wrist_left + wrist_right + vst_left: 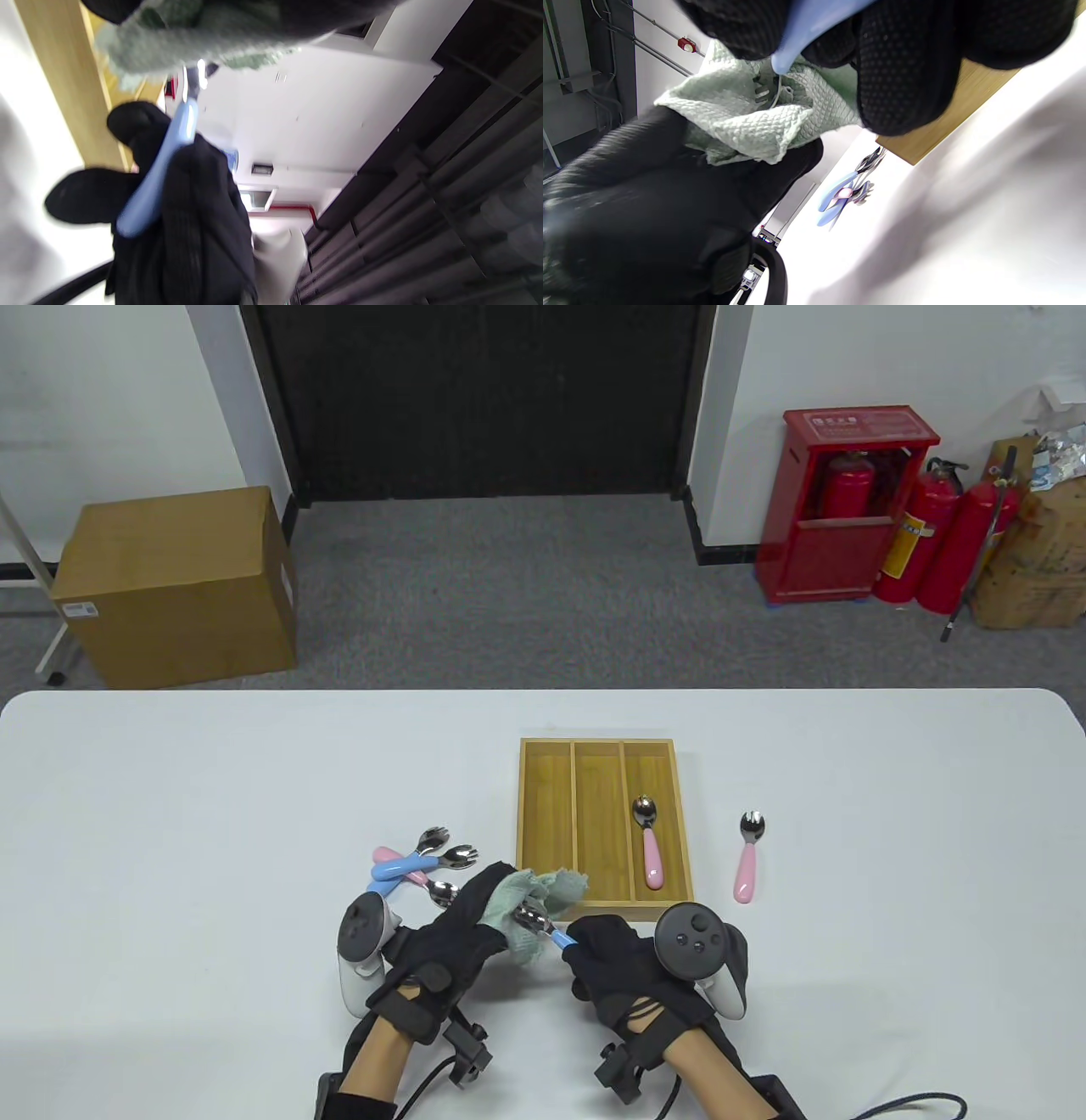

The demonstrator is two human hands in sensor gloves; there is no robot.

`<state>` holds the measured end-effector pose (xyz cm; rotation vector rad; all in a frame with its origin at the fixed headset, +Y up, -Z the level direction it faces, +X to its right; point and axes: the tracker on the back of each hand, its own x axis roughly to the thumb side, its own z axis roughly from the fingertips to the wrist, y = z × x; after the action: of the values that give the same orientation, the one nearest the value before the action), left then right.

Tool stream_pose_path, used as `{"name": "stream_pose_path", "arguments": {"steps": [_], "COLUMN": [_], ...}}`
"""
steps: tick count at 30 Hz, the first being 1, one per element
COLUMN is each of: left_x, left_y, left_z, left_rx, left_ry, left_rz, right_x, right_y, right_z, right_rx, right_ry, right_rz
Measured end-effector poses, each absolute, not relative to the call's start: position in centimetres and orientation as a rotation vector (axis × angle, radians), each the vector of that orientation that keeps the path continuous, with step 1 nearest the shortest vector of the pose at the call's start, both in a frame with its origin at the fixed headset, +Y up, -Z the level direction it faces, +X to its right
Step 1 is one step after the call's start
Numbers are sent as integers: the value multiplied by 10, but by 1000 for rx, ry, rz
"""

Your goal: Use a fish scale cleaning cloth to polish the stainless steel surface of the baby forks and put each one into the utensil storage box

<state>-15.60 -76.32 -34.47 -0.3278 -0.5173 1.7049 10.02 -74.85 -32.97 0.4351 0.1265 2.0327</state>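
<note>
My left hand (479, 920) holds the pale green fish scale cloth (543, 899) bunched round the steel head of a blue-handled baby fork (543, 927). My right hand (611, 963) grips that fork's blue handle (157, 178), just in front of the wooden storage box (547, 823). In the right wrist view the cloth (755, 114) wraps the fork's head (765, 91). One pink-handled utensil (649, 853) lies in the box's right compartment. Another pink one (747, 857) lies on the table right of the box. A small pile of blue and pink forks (420, 865) lies left of the box.
The white table (170, 831) stretches wide on both sides. Beyond its far edge stand a cardboard box (178, 585) on the floor at left and a red extinguisher cabinet (836, 500) at right.
</note>
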Motion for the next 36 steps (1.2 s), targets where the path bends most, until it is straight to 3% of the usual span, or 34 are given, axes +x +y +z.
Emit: {"name": "stream_pose_path", "arguments": {"steps": [7,13,18,21,24,29,36], "left_x": [-153,-166,-168,-162,-155,-151,-157], "left_y": [-760,-750,-753,-761,-764,-760,-749], "left_z": [-343,-341,-343,-343,-343,-341,-340], "left_rx": [-332,-27,-65,-253,-314,-250,-51], "left_ry": [-505,-329,-324,-361,-378,-343,-275], "left_rz": [1696,1513,1553,1562,1590,1588,1435], "right_x": [105,102,96,93,90,93,88], "right_y": [-750,-748,-743,-741,-742,-743,-741], "right_z": [-332,-331,-329,-328,-326,-327,-326], "right_rx": [436,518,623,673,691,648,649], "right_ry": [101,76,45,53,73,82,53], "right_rz": [2038,1983,1907,1878,1934,1949,2026]}}
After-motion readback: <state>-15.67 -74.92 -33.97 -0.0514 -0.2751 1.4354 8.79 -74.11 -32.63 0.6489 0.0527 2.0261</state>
